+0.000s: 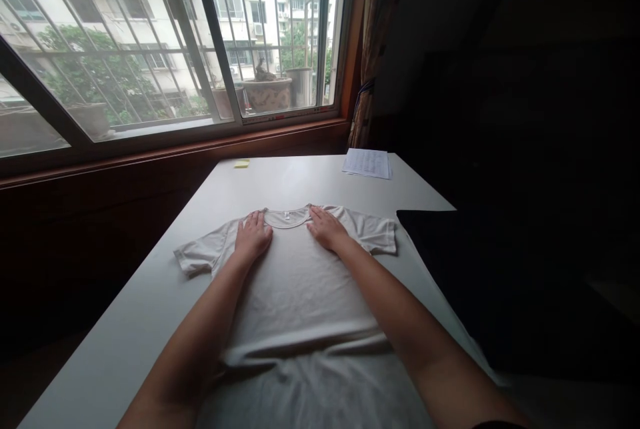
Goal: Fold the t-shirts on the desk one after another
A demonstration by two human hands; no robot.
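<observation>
A light grey short-sleeved T-shirt (295, 282) lies spread on the white table, its neckline toward the far side and its sleeves out to both sides. My left hand (254, 235) rests flat on the shirt's shoulder, just left of the collar. On the other side of the collar, my right hand (326, 227) lies flat with fingers stretched toward the shoulder seam. A small label shows inside the neck. Wrinkles and a crosswise fold run over the lower part, and my forearms cover some of the shirt's sides.
The white table (145, 309) narrows toward a barred window. Near its far edge are a yellow sticky-note pad (242, 163) and some printed papers (367, 163). A dark surface (465, 282) borders the table on the right. A tied curtain (364, 102) hangs beside the window.
</observation>
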